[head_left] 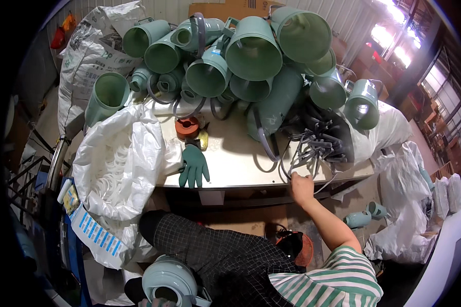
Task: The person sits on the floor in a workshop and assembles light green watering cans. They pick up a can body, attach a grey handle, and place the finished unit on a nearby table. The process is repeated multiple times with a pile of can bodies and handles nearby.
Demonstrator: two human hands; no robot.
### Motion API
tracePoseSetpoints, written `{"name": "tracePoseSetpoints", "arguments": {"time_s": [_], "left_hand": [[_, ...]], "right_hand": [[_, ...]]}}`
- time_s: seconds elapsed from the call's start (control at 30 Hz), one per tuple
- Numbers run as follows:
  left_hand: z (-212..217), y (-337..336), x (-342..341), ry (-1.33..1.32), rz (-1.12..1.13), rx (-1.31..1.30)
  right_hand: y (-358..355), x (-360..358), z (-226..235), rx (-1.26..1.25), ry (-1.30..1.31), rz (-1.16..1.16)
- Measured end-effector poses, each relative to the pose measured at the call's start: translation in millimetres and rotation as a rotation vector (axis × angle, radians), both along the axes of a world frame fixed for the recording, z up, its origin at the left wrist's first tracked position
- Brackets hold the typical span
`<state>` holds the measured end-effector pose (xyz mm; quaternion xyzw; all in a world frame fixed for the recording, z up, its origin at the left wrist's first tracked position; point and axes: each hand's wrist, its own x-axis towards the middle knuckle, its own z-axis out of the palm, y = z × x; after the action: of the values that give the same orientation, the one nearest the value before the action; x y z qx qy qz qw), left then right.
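At the table's front edge my bare right hand [302,185] is closed, its fingertips pinching a curved grey plastic strip [283,162] beside a heap of similar strips [320,143]. A pale green plastic jug [169,276] rests by my legs at the bottom, its round mouth facing up. My left hand [158,303] is at the near rim of that mouth; only its fingers show, apparently gloved and bent over the rim, the rest cut off by the lower edge.
Several green jug shells [253,48] are piled along the back of the table [230,169]. A green glove [193,166] and orange tape roll [187,127] lie at its left. A white sack [151,135] holds clear rings. Two small green parts [357,219] lie right, near plastic bags [402,204].
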<state>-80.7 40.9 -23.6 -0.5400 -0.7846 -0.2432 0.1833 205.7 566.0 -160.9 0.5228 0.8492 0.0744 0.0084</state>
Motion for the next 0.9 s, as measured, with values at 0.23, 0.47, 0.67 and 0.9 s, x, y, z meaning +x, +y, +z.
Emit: {"name": "tracePoseSetpoints", "arguments": {"time_s": [0.23, 0.47, 0.67, 0.9], "left_hand": [[9.3, 9.5, 7.1, -0.076, 0.019, 0.019], [-19.4, -18.9, 11.6, -0.04, 0.08, -0.031], [-16.3, -13.8, 17.7, -0.098, 0.147, -0.013], [-7.2, -14.7, 18.4, -0.136, 0.088, -0.081]], "right_hand": [[28.9, -166.1, 30.5, -0.116, 0.662, 0.046], [15.2, -236.4, 30.8, -0.01, 0.609, 0.101], [-72.1, -227.7, 10.0, 0.233, 0.624, 0.596], [-56.5, -327.2, 47.5, 0.305, 0.475, 0.939]]}}
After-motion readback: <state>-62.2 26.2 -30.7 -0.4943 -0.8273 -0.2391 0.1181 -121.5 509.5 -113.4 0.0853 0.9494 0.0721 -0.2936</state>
